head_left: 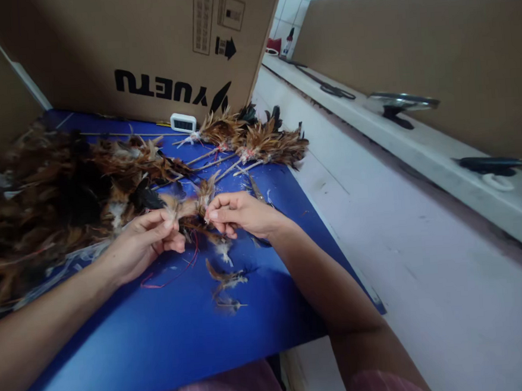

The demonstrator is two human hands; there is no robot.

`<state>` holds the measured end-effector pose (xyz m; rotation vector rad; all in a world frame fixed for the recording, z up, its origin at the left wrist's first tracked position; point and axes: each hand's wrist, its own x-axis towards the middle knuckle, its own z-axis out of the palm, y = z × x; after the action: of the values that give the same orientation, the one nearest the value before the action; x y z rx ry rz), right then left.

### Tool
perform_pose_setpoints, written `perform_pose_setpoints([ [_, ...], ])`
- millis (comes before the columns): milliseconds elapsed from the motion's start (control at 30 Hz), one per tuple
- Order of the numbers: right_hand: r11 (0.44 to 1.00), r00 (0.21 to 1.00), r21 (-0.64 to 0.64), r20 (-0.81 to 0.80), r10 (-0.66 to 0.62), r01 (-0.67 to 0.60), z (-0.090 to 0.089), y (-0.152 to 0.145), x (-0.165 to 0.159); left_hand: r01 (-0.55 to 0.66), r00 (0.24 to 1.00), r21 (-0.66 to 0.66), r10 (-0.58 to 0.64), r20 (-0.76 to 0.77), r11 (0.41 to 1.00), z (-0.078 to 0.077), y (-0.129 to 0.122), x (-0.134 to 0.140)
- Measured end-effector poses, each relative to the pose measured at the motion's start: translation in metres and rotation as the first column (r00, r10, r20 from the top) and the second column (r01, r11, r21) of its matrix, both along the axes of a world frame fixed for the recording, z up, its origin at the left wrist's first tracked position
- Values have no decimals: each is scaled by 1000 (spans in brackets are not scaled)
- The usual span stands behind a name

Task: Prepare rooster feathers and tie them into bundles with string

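Observation:
Over the blue tabletop, my left hand pinches the white fluffy base of a brown feather. Close by on its right, my right hand is closed on a small bunch of brown feathers that points upward. A few loose feathers lie on the table below the hands, and a red thread curls beside them. Partly hidden behind my right hand is a pair of scissors.
A large feather pile covers the left side. Several feather bundles on sticks lie at the back, near a small white device. Behind stands a cardboard box. To the right, a white ledge holds several tools.

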<state>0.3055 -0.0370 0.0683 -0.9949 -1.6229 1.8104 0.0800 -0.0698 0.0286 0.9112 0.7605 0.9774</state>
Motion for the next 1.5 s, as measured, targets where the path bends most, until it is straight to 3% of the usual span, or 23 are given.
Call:
perform_pose_setpoints([
  [200,998,1000,50,1,-25,25,1,-8,-12,57,998,-45,-56,18,997,16,-9,9],
  [333,1000,999,-8,-24,-28,28,1,-13,-13,-3,1000,-105,6,25,995,18,-14,19],
  [467,999,997,-42,-67,-34,32,1,-21,-3,-48,998,-139,53,31,989,12,-18,29],
  [567,999,994,-36,-101,-42,38,-1,-26,7,0,999,-143,5,39,990,7,-22,37],
  [767,987,977,77,-175,-124,139,-6,-30,19,35,999,-126,-35,1,991,-1,-26,45],
  [1233,954,963,136,-73,-260,268,-18,-26,43,13,991,-23,-16,-130,1000,-15,-13,31],
  [1500,948,944,205,174,-280,243,-18,-12,96,-236,969,14,236,-75,972,-17,13,8],
])
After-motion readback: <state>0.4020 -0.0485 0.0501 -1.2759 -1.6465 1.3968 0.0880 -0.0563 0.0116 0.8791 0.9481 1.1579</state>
